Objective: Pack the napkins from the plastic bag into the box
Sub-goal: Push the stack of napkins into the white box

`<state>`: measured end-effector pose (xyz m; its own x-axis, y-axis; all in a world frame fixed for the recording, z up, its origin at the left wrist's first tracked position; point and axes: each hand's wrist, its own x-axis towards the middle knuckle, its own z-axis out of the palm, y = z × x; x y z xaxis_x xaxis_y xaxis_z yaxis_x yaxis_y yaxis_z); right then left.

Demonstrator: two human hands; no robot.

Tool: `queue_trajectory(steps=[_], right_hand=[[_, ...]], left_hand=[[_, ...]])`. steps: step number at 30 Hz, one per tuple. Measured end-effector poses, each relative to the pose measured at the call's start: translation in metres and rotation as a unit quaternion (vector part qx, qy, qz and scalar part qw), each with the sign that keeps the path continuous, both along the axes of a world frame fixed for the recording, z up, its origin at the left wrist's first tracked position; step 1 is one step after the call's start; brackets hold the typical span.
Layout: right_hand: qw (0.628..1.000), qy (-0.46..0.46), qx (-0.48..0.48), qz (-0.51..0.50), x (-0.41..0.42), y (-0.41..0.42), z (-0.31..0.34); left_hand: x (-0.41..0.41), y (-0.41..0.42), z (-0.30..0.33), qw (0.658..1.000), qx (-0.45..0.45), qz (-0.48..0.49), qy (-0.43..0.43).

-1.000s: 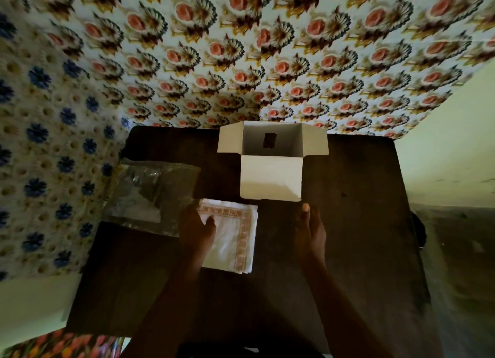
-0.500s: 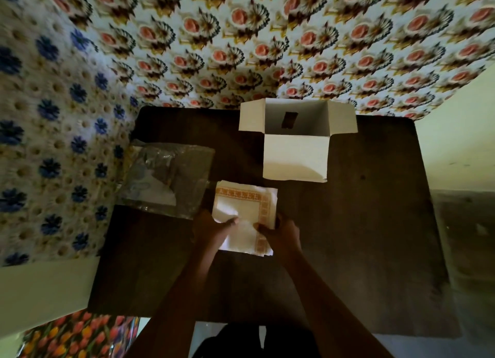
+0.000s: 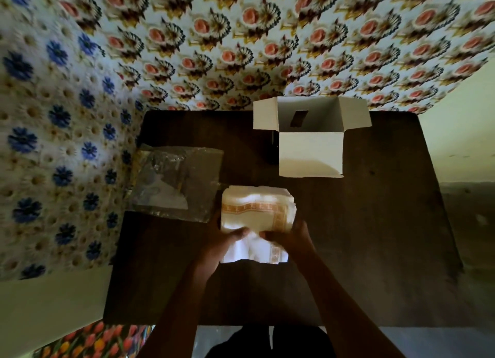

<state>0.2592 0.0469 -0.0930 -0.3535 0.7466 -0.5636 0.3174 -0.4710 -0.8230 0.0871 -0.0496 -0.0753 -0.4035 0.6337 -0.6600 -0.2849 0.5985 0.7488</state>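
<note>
napkins (image 3: 257, 213) are out on the dark table (image 3: 388, 237) in a thick stack, white with an orange patterned border, gripped from both sides and bulging upward in the middle. so the first half looks done and the packing itself has not begun.

off to the left of the left hand (image 3: 225, 244), just beyond it, the plastic bag (image 3: 176, 181) lies flat and slack; something pale shows through the film, but whether that is a napkin left behind i can't say.

the left hand is clenched on the near left edge of the stack, thumb on top. the right hand (image 3: 289, 240) grasps the near right edge the same way, thumbs almost meeting.

up and to the right of the right hand, well apart, the white box (image 3: 310, 154) stands with flaps spread. what shows of its inside holds no napkins, only a dark slot in the far wall. i'd judge the whole stack goes there next.
</note>
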Motion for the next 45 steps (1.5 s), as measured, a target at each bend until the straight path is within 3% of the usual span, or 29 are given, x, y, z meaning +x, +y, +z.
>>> queue_trajectory(steps=[10, 19, 23, 30, 33, 38, 45], right_hand=[[0.987, 0.135, 0.019, 0.081, -0.026, -0.003, 0.064], [0.971, 0.207, 0.099, 0.070, -0.035, 0.015, 0.138], [0.967, 0.200, 0.151, 0.043, -0.030, 0.033, 0.164], [0.955, 0.135, 0.259, 0.048, -0.010, 0.101, 0.187], [0.950, 0.105, 0.294, 0.017, -0.004, 0.134, 0.190], [0.948, 0.079, 0.307, -0.032, 0.007, 0.184, 0.187], [0.963, 0.000, 0.271, 0.002, 0.005, 0.238, 0.170]], left_hand=[[-0.064, -0.011, 0.072, 0.987, 0.138, -0.083, -0.025], [-0.079, 0.016, 0.144, 0.961, 0.239, -0.133, 0.047], [-0.073, 0.043, 0.168, 0.958, 0.263, -0.109, 0.041], [-0.043, 0.117, 0.181, 0.948, 0.273, -0.051, 0.152], [-0.029, 0.154, 0.185, 0.945, 0.274, -0.078, 0.161], [-0.029, 0.202, 0.185, 0.926, 0.255, -0.203, 0.190], [-0.019, 0.252, 0.154, 0.944, 0.230, -0.115, 0.205]])
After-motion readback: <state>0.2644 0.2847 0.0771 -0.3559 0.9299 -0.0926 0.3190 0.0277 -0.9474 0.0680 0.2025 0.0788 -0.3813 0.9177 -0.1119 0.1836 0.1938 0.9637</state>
